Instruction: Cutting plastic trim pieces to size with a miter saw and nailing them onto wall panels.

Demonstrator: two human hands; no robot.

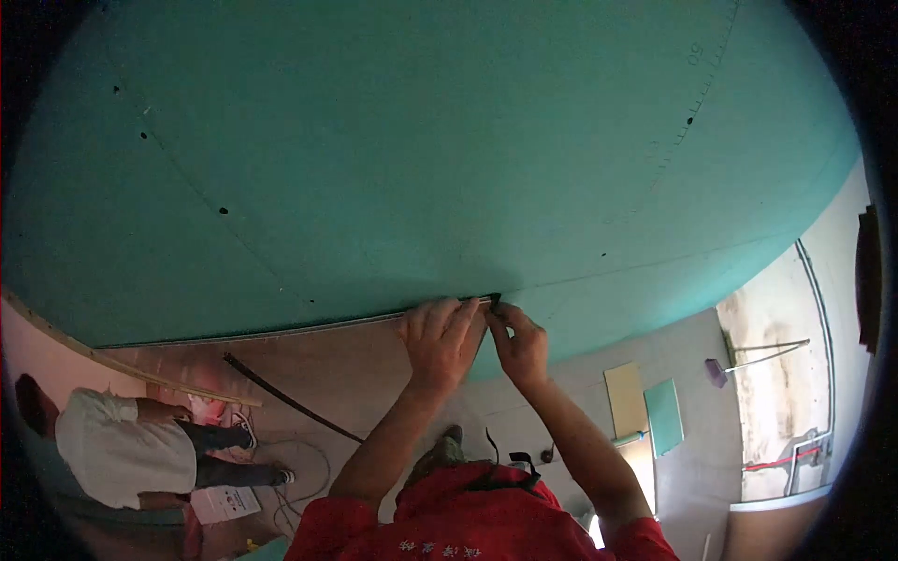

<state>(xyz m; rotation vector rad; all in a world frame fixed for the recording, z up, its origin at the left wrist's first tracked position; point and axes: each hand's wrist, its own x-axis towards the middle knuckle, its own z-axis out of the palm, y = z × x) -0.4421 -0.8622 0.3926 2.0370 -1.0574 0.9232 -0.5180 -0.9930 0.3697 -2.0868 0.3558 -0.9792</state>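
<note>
A large green board (430, 140) with dark screw dots fills the upper view. Along its near edge runs a thin dark-and-pale strip (262, 332). My left hand (437, 344) has its fingers closed over this edge near the strip's right end. Just right of it, my right hand (518, 346) pinches at a small black piece at that end, partly hidden by the fingertips. A long dark strip (290, 397) slants downward, left of my left forearm.
Another person (122, 449) stands at lower left beside a curved wooden edge (168, 379). On the floor lie cables (318, 458), a beige panel (622, 393) and a small green panel (664, 421). A stained wall with pipes (776, 393) is at right.
</note>
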